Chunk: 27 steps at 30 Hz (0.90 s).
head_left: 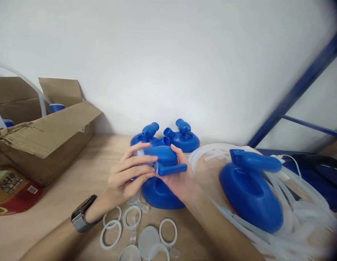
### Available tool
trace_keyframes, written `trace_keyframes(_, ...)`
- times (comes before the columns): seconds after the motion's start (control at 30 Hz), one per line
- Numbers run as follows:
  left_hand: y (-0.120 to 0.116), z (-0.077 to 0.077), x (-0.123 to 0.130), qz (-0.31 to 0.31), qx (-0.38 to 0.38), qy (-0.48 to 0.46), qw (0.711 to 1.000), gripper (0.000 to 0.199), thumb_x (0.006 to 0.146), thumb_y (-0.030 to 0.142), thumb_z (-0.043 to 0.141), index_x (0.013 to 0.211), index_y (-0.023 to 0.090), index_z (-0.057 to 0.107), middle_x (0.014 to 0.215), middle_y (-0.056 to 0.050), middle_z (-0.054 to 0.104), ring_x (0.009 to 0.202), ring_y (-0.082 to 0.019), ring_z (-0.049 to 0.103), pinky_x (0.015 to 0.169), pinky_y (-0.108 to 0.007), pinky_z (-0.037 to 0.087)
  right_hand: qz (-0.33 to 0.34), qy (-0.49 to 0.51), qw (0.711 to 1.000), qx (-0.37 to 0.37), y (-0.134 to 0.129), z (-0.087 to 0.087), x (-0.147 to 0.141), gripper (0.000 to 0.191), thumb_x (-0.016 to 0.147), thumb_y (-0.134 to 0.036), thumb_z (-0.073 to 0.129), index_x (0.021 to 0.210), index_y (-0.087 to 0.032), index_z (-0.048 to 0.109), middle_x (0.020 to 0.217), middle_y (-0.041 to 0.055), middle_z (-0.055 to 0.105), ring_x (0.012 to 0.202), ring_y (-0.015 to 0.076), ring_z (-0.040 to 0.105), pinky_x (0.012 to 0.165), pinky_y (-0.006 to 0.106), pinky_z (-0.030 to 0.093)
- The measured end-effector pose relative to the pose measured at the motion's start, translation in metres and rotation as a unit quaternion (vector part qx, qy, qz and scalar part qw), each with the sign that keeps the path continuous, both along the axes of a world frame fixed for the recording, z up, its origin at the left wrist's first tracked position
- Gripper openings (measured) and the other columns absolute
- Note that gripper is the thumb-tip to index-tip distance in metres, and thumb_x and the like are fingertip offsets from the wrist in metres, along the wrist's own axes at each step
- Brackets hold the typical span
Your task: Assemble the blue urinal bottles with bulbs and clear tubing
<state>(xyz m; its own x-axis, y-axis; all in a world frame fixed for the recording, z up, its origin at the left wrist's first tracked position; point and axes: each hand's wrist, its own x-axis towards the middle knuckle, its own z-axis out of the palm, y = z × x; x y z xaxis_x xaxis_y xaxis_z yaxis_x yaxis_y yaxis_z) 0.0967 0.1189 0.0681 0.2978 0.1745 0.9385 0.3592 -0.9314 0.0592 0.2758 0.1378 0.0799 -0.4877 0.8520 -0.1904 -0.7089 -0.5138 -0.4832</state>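
My right hand (181,179) grips a blue plastic urinal bottle (164,155) from the right, its thumb against the upper side and the palm behind it. My left hand (130,170) is closed over the bottle's left end, pinching a translucent plastic cap (156,168) there; the fingers hide most of the cap. I cannot tell how far it sits on the mouth. A smartwatch is on my left wrist. Just below lies another rounded blue body (163,197), partly hidden by the hands. Two more blue bottles, one of them this bottle (186,141), stand behind near the wall.
Translucent rings (168,220) and round caps (148,242) lie scattered at the front. To the right are a blue bottle (251,197) and coiled clear tubing (301,217). An open cardboard box (73,134) and a red-brown container (15,190) stand left. A blue metal frame (295,90) leans right.
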Motion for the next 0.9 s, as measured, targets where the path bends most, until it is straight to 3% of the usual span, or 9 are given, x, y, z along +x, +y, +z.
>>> trace_keyframes(0.17, 0.007, 0.0, -0.003, -0.012, 0.002, 0.005, 1.0, 0.02, 0.094, 0.004, 0.07, 0.107, 0.018, 0.075, 0.108, -0.009, 0.081, 0.123, -0.032, 0.069, 0.103, -0.058, 0.061, -0.013, 0.002, 1.0, -0.011, 0.002, 0.0, 0.0, 0.033, 0.107, -0.036, 0.052, 0.106, -0.01, 0.073, 0.088, 0.0086, 0.081, 0.071, 0.0183, 0.076, 0.064, 0.029, 0.064)
trace_keyframes(0.4, 0.013, 0.0, -0.011, -0.033, -0.023, 0.045, 0.998, 0.021, 0.096, 0.01, 0.072, 0.114, 0.02, 0.077, 0.111, -0.009, 0.08, 0.121, -0.027, 0.066, 0.103, -0.051, 0.06, -0.021, -0.011, 1.0, 0.019, 0.002, -0.003, 0.001, 0.034, 0.104, -0.038, 0.054, 0.11, -0.011, 0.072, 0.087, 0.0079, 0.08, 0.071, 0.0194, 0.074, 0.064, 0.031, 0.063)
trace_keyframes(0.53, 0.015, -0.002, -0.01, -0.039, -0.046, 0.039, 0.997, 0.012, 0.097, 0.014, 0.072, 0.105, 0.022, 0.078, 0.106, -0.008, 0.08, 0.116, -0.026, 0.068, 0.101, -0.051, 0.06, -0.058, -0.038, 0.997, 0.025, 0.001, -0.004, 0.001, 0.029, 0.099, -0.041, 0.062, 0.108, -0.015, 0.072, 0.093, 0.0062, 0.08, 0.078, 0.0198, 0.075, 0.069, 0.032, 0.064)
trace_keyframes(0.73, 0.01, 0.002, -0.009, -0.049, -0.047, 0.049, 0.997, 0.005, 0.098, 0.019, 0.073, 0.095, 0.02, 0.077, 0.102, -0.007, 0.079, 0.117, -0.025, 0.068, 0.108, -0.052, 0.057, -0.171, -0.07, 0.98, 0.076, -0.006, 0.002, -0.002, 0.032, 0.077, -0.041, 0.081, 0.1, -0.021, 0.07, 0.096, 0.0022, 0.079, 0.091, 0.0264, 0.077, 0.072, 0.036, 0.065)
trace_keyframes(0.9, 0.01, 0.005, -0.008, -0.04, -0.006, 0.039, 0.998, 0.008, 0.098, 0.025, 0.074, 0.104, 0.023, 0.078, 0.106, -0.006, 0.081, 0.127, -0.029, 0.067, 0.11, -0.059, 0.057, -0.163, -0.046, 0.981, 0.09, -0.011, -0.001, -0.007, 0.037, 0.082, -0.047, 0.076, 0.107, -0.021, 0.07, 0.1, 0.0037, 0.08, 0.1, 0.0285, 0.077, 0.081, 0.04, 0.066)
